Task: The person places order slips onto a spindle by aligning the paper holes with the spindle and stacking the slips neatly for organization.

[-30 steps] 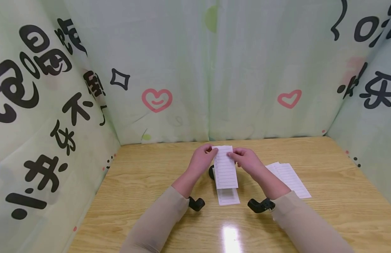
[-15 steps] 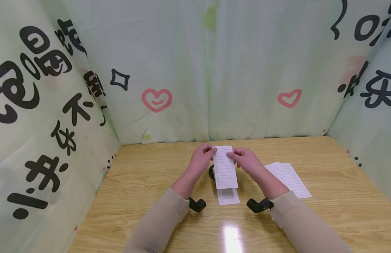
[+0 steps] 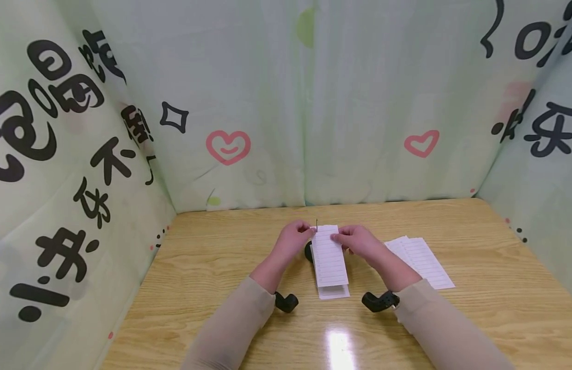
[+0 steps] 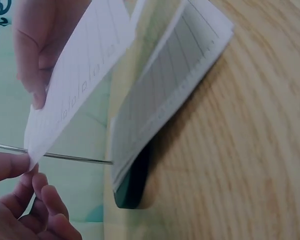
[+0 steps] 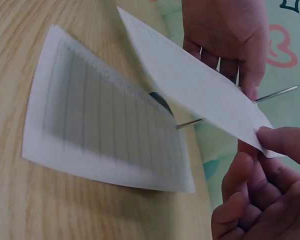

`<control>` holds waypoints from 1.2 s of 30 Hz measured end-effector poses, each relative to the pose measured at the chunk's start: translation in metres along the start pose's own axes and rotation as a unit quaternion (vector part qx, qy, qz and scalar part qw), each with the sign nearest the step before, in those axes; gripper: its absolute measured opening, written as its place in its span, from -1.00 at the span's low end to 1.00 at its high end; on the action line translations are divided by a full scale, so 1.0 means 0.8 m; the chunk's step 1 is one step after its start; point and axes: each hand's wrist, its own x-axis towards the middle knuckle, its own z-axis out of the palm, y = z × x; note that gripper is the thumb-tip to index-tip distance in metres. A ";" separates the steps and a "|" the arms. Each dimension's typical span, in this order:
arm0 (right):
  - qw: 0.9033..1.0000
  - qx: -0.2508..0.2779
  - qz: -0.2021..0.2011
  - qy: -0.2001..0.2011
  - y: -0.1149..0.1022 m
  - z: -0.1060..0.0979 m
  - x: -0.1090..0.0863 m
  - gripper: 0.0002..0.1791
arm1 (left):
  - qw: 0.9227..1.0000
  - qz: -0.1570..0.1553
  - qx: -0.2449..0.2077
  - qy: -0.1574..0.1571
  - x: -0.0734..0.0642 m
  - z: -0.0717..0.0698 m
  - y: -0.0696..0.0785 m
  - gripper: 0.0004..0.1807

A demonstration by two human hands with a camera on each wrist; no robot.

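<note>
A lined paper slip [image 3: 329,259] is pierced near its top by the thin metal rod of a bill spike, whose tip [image 5: 280,93] sticks out above it. My left hand [image 3: 292,239] pinches the slip's top left corner, close to the rod. On the opposite edge, my right hand [image 3: 360,240] pinches it between thumb and fingers. Lower on the same rod sit other lined slips [image 4: 165,85], just above the round dark base [image 4: 132,187]. A gap separates the held slip from those below. In the head view the paper hides most of the base.
More lined slips [image 3: 424,262] lie overlapping on the wooden table [image 3: 212,246], beyond my right forearm. A printed curtain [image 3: 277,103] hangs behind the table and along its sides. Each wrist wears a black camera mount [image 3: 287,302].
Both hands have moved down a little with the slip. The rod's tip now shows above the paper, and less of the slips underneath is visible.
</note>
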 end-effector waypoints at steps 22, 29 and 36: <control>0.988 -0.143 0.049 -0.029 0.027 0.013 0.008 -0.71 | 0.987 -0.006 0.157 -0.044 0.006 0.013 -0.031 -0.80; 0.988 -0.146 0.051 -0.025 0.028 0.015 0.008 -0.73 | 0.984 -0.014 0.170 -0.045 0.002 0.010 -0.028 -0.82; 0.988 -0.145 0.051 -0.019 0.033 0.010 0.005 -0.78 | 0.985 -0.013 0.169 -0.024 0.002 0.009 -0.035 -0.77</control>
